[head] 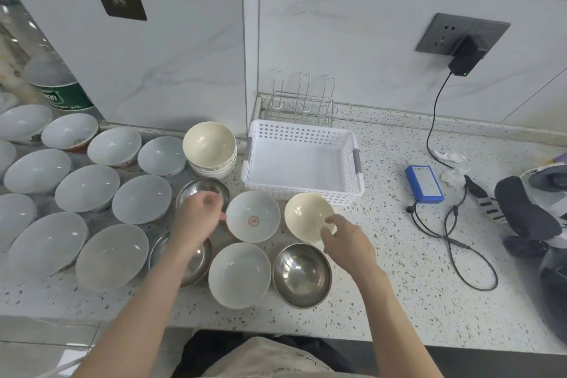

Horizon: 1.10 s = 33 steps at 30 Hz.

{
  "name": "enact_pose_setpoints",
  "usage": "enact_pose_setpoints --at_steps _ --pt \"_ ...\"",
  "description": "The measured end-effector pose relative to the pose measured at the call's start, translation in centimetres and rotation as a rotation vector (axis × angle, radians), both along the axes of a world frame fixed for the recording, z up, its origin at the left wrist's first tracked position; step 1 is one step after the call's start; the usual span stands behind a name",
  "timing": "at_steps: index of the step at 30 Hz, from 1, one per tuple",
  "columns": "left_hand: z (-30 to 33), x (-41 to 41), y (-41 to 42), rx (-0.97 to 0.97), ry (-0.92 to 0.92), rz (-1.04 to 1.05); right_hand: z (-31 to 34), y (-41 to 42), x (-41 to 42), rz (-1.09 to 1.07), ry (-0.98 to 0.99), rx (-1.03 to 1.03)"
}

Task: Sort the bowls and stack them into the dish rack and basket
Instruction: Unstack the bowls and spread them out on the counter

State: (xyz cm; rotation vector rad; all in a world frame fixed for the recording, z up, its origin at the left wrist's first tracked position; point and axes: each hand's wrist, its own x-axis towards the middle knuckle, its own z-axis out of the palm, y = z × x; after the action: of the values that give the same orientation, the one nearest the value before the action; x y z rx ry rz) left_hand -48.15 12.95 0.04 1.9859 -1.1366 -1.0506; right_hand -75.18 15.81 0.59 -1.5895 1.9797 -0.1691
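Your right hand (pixel 346 242) grips the near rim of a cream bowl (pixel 306 215), thumb inside and fingers (pixel 329 232) curled round the edge. This bowl sits on the speckled bench (pixel 399 270), just in front of the white basket (pixel 302 159). Your left hand (pixel 196 218) hovers above a steel bowl (pixel 201 189), its fingers loosely curled and holding nothing, beside a white bowl with a red mark (pixel 253 216). The wire dish rack (pixel 302 101) stands behind the basket, against the wall. A stack of cream bowls (pixel 210 147) stands left of the basket. Pale white bowls (pixel 87 187) cover the bench to the left. A second steel bowl (pixel 302 275) lies nearest you.
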Motion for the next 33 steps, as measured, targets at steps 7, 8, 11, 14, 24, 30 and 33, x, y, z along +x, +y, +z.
enact_pose_setpoints --at_steps 7,8,11,14,24,30,33 --pt "-0.1 7.0 -6.3 0.029 0.065 0.131 2.3 -4.9 8.3 0.138 -0.141 -0.051" --pt "-0.1 7.4 -7.2 0.054 0.063 0.123 2.4 -5.4 9.3 0.150 -0.177 -0.036" --pt "-0.3 8.0 -9.5 0.175 0.024 0.068 2.7 -6.7 11.6 0.169 -0.196 -0.027" --pt "-0.7 8.3 -10.9 0.236 -0.003 -0.004 2.6 -7.4 13.2 0.168 -0.168 -0.015" --pt "-2.8 8.5 -12.1 0.067 0.140 -0.109 1.5 -7.6 15.1 0.054 -0.189 0.027" --pt "-2.0 8.6 -12.7 0.007 0.147 -0.201 0.8 -7.1 15.7 -0.017 -0.214 0.043" --pt "-1.7 8.8 -13.1 0.034 0.211 -0.192 0.4 -7.0 15.9 -0.048 -0.236 0.051"
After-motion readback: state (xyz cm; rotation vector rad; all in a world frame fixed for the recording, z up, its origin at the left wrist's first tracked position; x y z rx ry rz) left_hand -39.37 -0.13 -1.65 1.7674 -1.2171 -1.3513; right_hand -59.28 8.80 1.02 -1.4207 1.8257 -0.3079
